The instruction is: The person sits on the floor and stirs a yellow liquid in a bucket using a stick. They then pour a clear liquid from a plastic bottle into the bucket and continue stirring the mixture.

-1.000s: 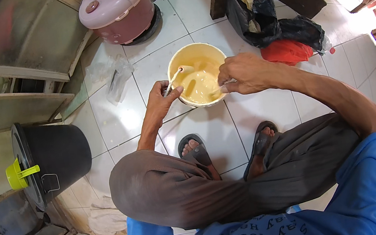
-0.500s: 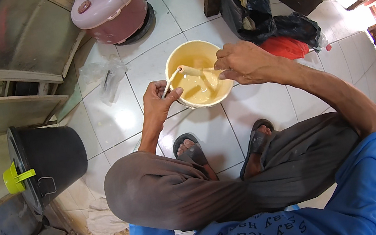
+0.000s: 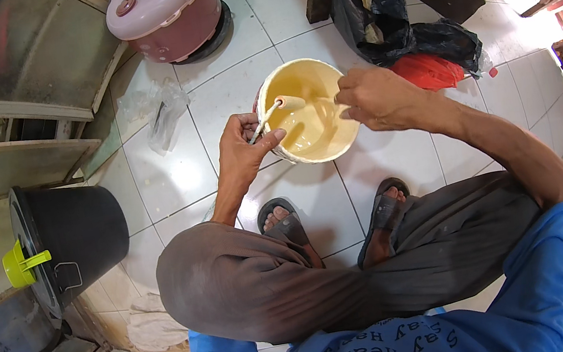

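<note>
A round bucket stands over the tiles in front of my feet, its inside coated with wet, cream-yellow paint-like stuff. Across its mouth is a white bent wire handle with a pale cylindrical grip. My left hand is closed at the left rim, thumb over the edge and fingers outside, by the wire's end. At the right rim my right hand pinches with fingers bent; its fingertips hide that part of the edge. Whether the right pinch also takes in the handle's end is hidden.
A pink rice cooker stands at the far left. Black plastic bags and a red bag lie at the far right. Clear plastic lies left of the bucket. A black lidded bin with a lime-green dipper is at the left.
The bucket has shifted slightly right, with its mouth turned a little, and both hands have moved along with it. The handle's grip has moved right too.
</note>
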Available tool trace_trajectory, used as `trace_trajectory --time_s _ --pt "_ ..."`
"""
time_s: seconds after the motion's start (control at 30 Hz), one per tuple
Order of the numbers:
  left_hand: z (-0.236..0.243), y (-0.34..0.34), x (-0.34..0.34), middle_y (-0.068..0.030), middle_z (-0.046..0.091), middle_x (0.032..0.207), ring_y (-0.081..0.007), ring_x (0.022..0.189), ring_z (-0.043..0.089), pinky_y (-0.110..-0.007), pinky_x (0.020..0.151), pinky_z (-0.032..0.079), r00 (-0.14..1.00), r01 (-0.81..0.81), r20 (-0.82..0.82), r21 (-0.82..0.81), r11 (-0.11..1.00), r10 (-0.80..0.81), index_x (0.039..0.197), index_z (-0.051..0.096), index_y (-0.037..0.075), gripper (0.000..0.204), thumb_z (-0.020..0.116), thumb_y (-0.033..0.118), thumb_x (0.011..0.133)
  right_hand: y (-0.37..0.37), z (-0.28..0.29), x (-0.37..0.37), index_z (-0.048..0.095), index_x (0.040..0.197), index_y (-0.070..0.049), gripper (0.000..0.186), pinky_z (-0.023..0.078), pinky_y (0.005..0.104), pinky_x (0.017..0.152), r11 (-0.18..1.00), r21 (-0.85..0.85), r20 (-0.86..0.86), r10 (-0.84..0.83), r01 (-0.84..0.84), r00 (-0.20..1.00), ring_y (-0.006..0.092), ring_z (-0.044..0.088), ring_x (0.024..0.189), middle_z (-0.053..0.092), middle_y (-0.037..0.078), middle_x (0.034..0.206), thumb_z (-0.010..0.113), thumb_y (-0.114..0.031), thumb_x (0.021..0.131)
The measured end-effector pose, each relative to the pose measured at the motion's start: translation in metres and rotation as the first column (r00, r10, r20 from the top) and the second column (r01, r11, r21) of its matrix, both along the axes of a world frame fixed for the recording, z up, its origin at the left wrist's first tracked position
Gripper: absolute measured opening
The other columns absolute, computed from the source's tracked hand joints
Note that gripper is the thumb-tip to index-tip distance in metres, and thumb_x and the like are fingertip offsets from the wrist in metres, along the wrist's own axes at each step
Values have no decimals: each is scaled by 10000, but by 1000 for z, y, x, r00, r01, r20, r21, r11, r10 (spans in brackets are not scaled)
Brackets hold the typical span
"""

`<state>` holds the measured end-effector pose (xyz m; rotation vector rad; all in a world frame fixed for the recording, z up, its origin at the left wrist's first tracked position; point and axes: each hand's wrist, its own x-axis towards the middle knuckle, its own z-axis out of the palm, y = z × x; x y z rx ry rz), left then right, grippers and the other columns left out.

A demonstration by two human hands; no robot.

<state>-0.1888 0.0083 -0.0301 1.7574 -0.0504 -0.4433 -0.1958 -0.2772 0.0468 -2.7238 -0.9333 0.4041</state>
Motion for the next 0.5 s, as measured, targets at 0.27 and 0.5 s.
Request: trace_trajectory --time_s 0.27,0.5 --pt "-4 0 -2 -169 667 1006 -175 899 667 -301 791 558 998 -19 68 -3 1000 19 1119 524 -86 465 813 127 824 -2 6 1 716 1015 23 295 513 456 848 953 274 -104 -105 130 989 360 654 915 674 185 950 647 -240 902" --pt "-3 -4 -4 -141 647 981 -161 891 636 -290 785 544 998 -33 52 36 999 31 1100 529 -63 498 842 179 797 0 -1 -10 702 1030 23 250 513 449 852 963 241 -293 -43 118 955 344 632 968 655 180 970 634 -188 914"
